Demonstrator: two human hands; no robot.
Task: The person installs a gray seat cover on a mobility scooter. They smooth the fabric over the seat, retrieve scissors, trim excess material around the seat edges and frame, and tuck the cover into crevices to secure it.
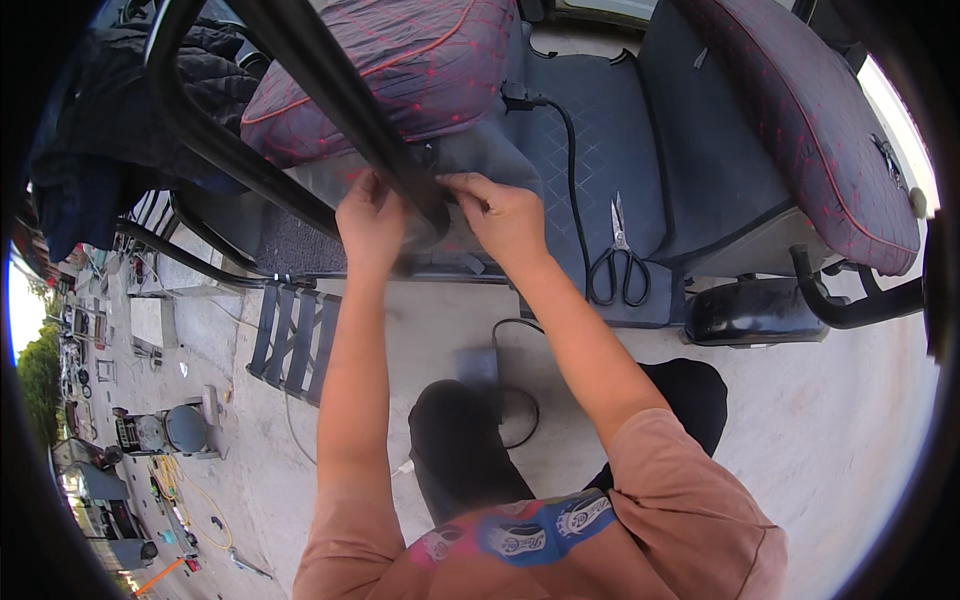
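My left hand (373,221) is at the near-left side of a thick black tube (379,131), its thumb and fingers drawn together. On the tube's other side, the fingertips of my right hand (504,214) pinch close against it near its lower bend. Whatever lies between the fingers is too small and blurred to make out. Behind both hands is the grey base (480,146) of a seat with a dark quilted cover (427,75), stitched in red. Black-handled scissors (619,259) lie on the dark floor mat (607,150) to the right, blades pointing away from me.
A black cable (571,165) runs from a plug (525,97) over the mat's edge to a blurred box (478,366) near my knee. A second quilted seat (817,127) stands right. A slatted footstep (294,337) juts out left. A dark jacket (142,112) hangs at upper left.
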